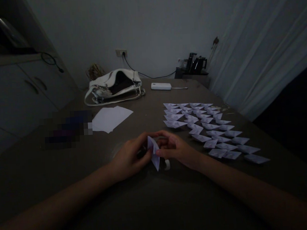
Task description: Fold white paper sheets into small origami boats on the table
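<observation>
Your bare left hand (128, 159) has slim fingers (141, 139), as does your bare right hand (181, 149). Both your forearms (78, 198) are slender and uncovered.

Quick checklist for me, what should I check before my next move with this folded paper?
1. Left hand gripping the folded paper: ok, it holds the paper's left side.
2. Right hand on the paper: ok, its thumb touches the right side.
3. Finished-looking paper boats clear of both hands: ok, they sit apart, to the right.
4. Loose sheets clear of both hands: ok, they lie beyond the left hand.
5. Lighting: not ok, the scene is dim.
6. Crease sharpness: cannot tell, too dark and partly covered.
</observation>
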The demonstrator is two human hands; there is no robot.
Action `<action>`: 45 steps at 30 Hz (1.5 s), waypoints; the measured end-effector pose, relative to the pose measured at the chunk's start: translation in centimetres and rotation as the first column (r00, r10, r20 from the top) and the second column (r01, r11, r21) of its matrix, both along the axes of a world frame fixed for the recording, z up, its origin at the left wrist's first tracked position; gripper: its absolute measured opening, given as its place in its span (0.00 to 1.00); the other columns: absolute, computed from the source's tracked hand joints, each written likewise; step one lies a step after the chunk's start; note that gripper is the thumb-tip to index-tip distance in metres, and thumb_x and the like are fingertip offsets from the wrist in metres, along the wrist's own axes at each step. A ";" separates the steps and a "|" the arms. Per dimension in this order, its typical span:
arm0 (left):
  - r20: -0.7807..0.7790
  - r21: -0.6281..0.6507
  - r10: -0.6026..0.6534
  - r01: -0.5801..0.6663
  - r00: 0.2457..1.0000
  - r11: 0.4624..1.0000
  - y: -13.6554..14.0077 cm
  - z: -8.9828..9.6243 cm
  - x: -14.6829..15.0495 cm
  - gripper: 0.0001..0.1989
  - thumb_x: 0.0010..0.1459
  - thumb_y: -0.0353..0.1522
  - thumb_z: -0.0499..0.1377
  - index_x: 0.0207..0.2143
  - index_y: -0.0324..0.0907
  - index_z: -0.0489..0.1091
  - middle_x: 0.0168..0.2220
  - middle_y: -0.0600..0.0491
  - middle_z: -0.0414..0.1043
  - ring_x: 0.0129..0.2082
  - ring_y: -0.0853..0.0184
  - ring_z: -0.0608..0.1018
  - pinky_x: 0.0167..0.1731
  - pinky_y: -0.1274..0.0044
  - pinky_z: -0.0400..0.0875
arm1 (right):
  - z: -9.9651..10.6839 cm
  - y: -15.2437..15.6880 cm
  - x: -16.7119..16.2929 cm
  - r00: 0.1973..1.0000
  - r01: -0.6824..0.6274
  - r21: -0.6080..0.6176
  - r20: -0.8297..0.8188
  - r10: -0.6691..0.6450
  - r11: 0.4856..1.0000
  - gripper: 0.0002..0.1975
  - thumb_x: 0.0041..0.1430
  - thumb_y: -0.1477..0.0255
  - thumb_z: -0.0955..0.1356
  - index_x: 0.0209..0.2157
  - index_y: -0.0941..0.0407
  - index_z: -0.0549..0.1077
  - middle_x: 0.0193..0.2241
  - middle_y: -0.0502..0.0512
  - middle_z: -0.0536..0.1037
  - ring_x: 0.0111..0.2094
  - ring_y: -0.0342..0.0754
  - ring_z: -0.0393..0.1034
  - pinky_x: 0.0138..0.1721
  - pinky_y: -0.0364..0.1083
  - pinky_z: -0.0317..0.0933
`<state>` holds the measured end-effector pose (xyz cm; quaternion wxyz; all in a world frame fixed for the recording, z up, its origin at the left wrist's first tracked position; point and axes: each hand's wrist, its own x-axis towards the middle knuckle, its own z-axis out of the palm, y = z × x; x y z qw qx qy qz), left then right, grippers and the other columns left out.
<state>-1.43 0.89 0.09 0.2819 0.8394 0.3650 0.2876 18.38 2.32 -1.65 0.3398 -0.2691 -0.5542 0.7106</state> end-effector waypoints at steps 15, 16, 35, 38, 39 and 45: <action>0.090 -0.055 -0.022 0.027 0.996 0.998 0.2 -0.2 0.2 0.11 0.57 0.27 0.53 0.44 0.39 0.62 0.34 0.53 0.73 0.32 0.69 0.75 0.31 0.79 0.68 | 0.0 0.3 0.1 0.999 0.002 -0.075 -0.035 -0.004 0.997 0.23 0.49 0.75 0.73 0.47 0.55 0.67 0.30 0.49 0.72 0.23 0.37 0.61 0.23 0.37 0.54; 0.091 -0.058 -0.023 0.028 0.996 0.998 0.2 -0.2 0.2 0.10 0.58 0.27 0.53 0.43 0.39 0.62 0.34 0.53 0.73 0.33 0.69 0.75 0.31 0.79 0.68 | 0.0 0.3 0.1 0.999 0.003 -0.077 -0.033 -0.005 0.997 0.22 0.49 0.75 0.73 0.47 0.55 0.67 0.31 0.49 0.72 0.23 0.36 0.61 0.22 0.37 0.54; 0.291 -0.317 0.067 0.030 0.954 0.948 0.3 -0.3 0.5 0.18 0.59 0.35 0.58 0.50 0.40 0.61 0.41 0.49 0.74 0.39 0.65 0.77 0.40 0.73 0.72 | 0.3 0.1 -0.1 0.991 0.079 -0.146 -0.092 -0.094 0.986 0.18 0.49 0.71 0.73 0.43 0.55 0.69 0.30 0.48 0.71 0.24 0.38 0.61 0.25 0.39 0.56; 0.347 -0.374 0.100 0.039 0.933 0.927 0.4 -0.3 0.6 0.18 0.58 0.34 0.59 0.49 0.39 0.62 0.41 0.48 0.72 0.40 0.65 0.76 0.40 0.73 0.71 | 0.4 0.0 -0.1 0.990 0.088 -0.160 -0.099 -0.105 0.983 0.17 0.49 0.69 0.73 0.41 0.55 0.69 0.29 0.48 0.70 0.24 0.38 0.62 0.25 0.39 0.56; 0.365 -0.389 0.111 0.043 0.924 0.920 0.4 -0.3 0.7 0.17 0.57 0.34 0.60 0.48 0.39 0.63 0.40 0.49 0.72 0.39 0.66 0.76 0.39 0.74 0.71 | 0.4 0.0 -0.1 0.990 0.090 -0.156 -0.096 -0.106 0.984 0.17 0.49 0.69 0.73 0.40 0.55 0.69 0.29 0.48 0.70 0.24 0.38 0.62 0.25 0.39 0.56; 0.429 -0.467 0.163 0.064 0.888 0.882 0.5 -0.2 0.8 0.17 0.54 0.34 0.61 0.44 0.38 0.63 0.36 0.51 0.70 0.36 0.68 0.75 0.36 0.76 0.70 | 0.6 0.0 0.0 0.996 0.064 -0.131 -0.061 -0.072 0.989 0.18 0.49 0.68 0.73 0.43 0.55 0.70 0.29 0.48 0.69 0.25 0.39 0.60 0.26 0.40 0.55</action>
